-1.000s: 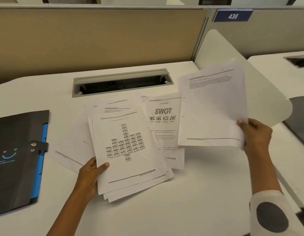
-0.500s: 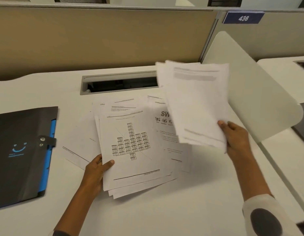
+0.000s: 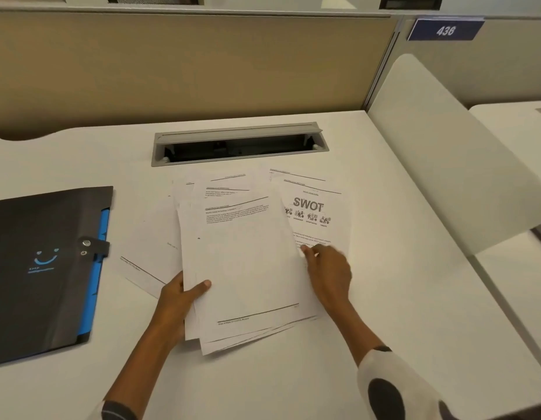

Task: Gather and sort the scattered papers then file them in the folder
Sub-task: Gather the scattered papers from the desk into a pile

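Gathering was partway: left hand [image 3: 180,295] clamped the stack [image 3: 248,268] at its lower-left edge, right hand [image 3: 327,271] rested loose-fingered on its right edge, SWOT sheet [image 3: 316,213] and left sheet [image 3: 142,265] lay loose beside it, folder [image 3: 42,268] sat snapped closed far left, nothing filed.

White desk [image 3: 369,298] — papers [image 3: 245,262], folder [image 3: 45,268]

One black folder [image 3: 42,268] with blue tabs, one fanned pile of printed papers [image 3: 245,268] whose sheets overlap too much to count, one SWOT sheet [image 3: 316,213], two hands, one cable tray [image 3: 239,144], one 436 sign [image 3: 445,30].
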Demonstrator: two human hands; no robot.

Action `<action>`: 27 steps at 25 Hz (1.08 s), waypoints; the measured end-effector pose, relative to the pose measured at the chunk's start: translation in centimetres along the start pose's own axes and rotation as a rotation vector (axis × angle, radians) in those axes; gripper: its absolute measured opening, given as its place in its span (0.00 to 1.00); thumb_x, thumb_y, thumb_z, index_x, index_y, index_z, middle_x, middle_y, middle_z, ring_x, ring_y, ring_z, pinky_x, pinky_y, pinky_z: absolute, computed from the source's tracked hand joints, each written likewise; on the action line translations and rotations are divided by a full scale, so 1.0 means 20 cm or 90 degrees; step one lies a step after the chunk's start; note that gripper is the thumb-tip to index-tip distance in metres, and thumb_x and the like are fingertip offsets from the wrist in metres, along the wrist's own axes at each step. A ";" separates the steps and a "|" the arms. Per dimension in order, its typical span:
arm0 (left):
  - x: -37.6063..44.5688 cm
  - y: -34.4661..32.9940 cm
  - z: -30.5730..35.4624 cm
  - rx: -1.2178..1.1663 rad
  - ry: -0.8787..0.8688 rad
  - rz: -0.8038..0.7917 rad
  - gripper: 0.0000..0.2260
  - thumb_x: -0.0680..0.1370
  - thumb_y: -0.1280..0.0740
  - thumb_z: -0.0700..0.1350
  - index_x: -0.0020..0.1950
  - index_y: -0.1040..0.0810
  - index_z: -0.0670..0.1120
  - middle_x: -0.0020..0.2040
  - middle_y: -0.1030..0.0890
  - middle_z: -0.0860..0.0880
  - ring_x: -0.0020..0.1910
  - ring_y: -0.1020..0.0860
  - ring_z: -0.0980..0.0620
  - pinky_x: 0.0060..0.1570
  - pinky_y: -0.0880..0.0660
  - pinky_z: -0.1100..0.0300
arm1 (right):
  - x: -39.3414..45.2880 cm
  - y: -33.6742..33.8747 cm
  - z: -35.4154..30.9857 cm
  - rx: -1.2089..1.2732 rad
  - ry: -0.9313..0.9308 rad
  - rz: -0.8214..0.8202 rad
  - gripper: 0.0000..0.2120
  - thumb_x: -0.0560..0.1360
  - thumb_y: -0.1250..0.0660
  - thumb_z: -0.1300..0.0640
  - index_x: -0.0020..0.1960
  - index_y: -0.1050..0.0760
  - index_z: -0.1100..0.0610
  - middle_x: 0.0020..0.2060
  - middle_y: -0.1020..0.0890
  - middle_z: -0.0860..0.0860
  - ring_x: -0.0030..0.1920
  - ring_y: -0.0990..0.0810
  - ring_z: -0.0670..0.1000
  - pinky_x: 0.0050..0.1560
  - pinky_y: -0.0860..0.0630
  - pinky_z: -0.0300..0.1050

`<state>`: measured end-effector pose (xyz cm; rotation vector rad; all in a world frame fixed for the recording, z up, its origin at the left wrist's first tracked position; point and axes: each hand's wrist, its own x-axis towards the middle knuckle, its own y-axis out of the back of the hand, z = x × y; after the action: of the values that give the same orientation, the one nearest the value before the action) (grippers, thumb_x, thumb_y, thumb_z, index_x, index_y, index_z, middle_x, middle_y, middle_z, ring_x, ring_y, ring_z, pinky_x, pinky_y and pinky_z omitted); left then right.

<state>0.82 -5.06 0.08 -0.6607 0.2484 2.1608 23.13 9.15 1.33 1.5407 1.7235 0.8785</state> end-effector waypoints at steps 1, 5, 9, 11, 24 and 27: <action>0.00 0.00 -0.01 0.008 -0.014 0.000 0.11 0.72 0.30 0.38 0.49 0.22 0.52 0.54 0.18 0.44 0.48 0.19 0.46 0.50 0.23 0.51 | 0.02 0.01 0.01 -0.092 -0.040 0.028 0.18 0.75 0.38 0.41 0.52 0.25 0.56 0.48 0.23 0.56 0.50 0.25 0.57 0.45 0.31 0.49; -0.01 0.03 -0.02 -0.017 -0.024 0.008 0.13 0.73 0.31 0.35 0.52 0.23 0.51 0.52 0.18 0.46 0.49 0.20 0.46 0.51 0.24 0.52 | 0.08 0.07 0.00 -0.200 -0.219 -0.057 0.45 0.66 0.27 0.39 0.71 0.45 0.59 0.62 0.33 0.61 0.59 0.30 0.63 0.54 0.30 0.55; -0.01 0.04 -0.02 -0.044 -0.028 -0.002 0.13 0.72 0.32 0.34 0.50 0.22 0.52 0.50 0.18 0.48 0.47 0.19 0.47 0.46 0.24 0.55 | 0.16 0.11 0.01 0.021 -0.276 -0.042 0.41 0.67 0.24 0.56 0.70 0.45 0.61 0.61 0.28 0.64 0.57 0.25 0.67 0.55 0.28 0.58; -0.02 0.04 -0.02 -0.052 -0.025 0.000 0.14 0.72 0.32 0.34 0.50 0.22 0.51 0.50 0.18 0.48 0.48 0.19 0.46 0.48 0.24 0.54 | 0.18 0.15 0.06 0.033 -0.285 0.012 0.31 0.71 0.28 0.58 0.68 0.39 0.61 0.59 0.24 0.64 0.58 0.25 0.67 0.55 0.28 0.56; -0.01 0.04 -0.01 -0.070 0.004 -0.008 0.14 0.74 0.32 0.37 0.58 0.24 0.46 0.57 0.19 0.42 0.51 0.20 0.42 0.52 0.24 0.49 | 0.29 0.40 0.26 0.426 -0.190 0.167 0.07 0.69 0.27 0.58 0.44 0.20 0.61 0.35 0.19 0.53 0.35 0.23 0.48 0.40 0.27 0.34; -0.02 0.01 0.01 -0.095 0.067 0.013 0.14 0.75 0.34 0.50 0.60 0.24 0.48 0.54 0.18 0.44 0.50 0.19 0.44 0.43 0.21 0.52 | 0.14 0.18 0.17 0.331 -0.075 0.048 0.03 0.69 0.27 0.57 0.39 0.21 0.55 0.33 0.18 0.51 0.33 0.23 0.43 0.33 0.30 0.25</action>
<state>0.86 -5.36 0.58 -0.8607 0.1503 2.1816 27.74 12.35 2.31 1.9545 1.9095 0.3710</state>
